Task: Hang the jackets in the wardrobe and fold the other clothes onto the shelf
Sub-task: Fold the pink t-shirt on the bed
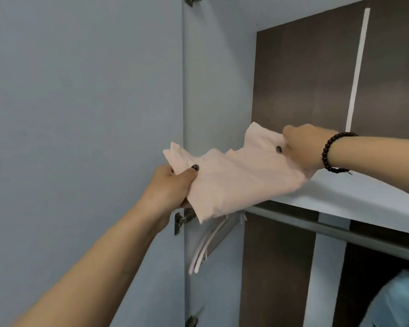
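Open wardrobe door, grey, fills everything left of the left hand; two metal hinges show on its edge, one right under that hand. Wardrobe has a dark brown back panel behind and above the right hand, with a pale vertical strip just above the wrist. White shelf runs below the right hand and off to the right edge. Metal rail under the shelf, below the right forearm. Light blue garment hangs far below the right hand, bottom right corner, partly cut off. Folded pink garment stretches between both hands, its right end over the shelf's front edge, left end out in the air past the shelf. White hangers hang just below the pink garment, between the hands. Left hand grips the garment's lower left end, thumb on top, fingers curled underneath. Right hand pinches the upper right end, fingers curled into the cloth. Dark bead bracelet on the right wrist.
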Available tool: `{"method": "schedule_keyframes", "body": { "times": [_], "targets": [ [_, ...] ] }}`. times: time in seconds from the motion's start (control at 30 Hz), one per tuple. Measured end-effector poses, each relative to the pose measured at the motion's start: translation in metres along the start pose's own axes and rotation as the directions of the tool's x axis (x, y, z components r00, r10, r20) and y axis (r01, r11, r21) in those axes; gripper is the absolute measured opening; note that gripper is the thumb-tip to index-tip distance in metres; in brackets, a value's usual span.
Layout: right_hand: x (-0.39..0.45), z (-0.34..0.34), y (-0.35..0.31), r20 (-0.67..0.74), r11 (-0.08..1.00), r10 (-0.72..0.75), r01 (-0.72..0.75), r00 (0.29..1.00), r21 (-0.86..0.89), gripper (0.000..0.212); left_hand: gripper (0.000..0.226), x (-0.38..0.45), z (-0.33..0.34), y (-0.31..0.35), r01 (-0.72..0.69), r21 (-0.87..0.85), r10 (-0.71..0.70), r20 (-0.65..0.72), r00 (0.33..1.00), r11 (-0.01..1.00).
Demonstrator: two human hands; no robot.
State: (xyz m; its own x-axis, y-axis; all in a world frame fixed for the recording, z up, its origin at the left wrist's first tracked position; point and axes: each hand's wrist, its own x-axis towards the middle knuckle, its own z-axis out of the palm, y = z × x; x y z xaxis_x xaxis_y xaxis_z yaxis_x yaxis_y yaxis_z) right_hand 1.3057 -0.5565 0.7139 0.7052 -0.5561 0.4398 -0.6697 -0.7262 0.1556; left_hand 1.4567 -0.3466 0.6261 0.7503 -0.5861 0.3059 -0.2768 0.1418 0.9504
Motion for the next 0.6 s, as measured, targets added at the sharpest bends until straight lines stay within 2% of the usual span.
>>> {"method": "schedule_keyframes", "body": {
  "times": [0.17, 0.3, 0.6],
  "targets": [
    [0.08, 0.038, 0.019, 0.037, 0.997, -0.067, 0.068, 0.997, -0.046, 0.027, 0.012, 0.056, 0.029, -0.01, 0.011, -0.011, -0.012, -0.081, 0.997, 1.0],
    [0.136, 0.076, 0.023, 0.099, 0.984, -0.113, 0.125, 0.989, -0.13, 0.022, 0.014, 0.09, 0.046, -0.024, 0.077, -0.023, -0.08, -0.12, 0.99, 0.997],
    [0.211, 0.15, 0.025, 0.173, 0.969, -0.212, 0.23, 0.962, -0.092, 0.025, 0.031, 0.12, 0.06, -0.04, 0.18, 0.096, -0.148, -0.269, 0.952, 0.979]
  ]
}}
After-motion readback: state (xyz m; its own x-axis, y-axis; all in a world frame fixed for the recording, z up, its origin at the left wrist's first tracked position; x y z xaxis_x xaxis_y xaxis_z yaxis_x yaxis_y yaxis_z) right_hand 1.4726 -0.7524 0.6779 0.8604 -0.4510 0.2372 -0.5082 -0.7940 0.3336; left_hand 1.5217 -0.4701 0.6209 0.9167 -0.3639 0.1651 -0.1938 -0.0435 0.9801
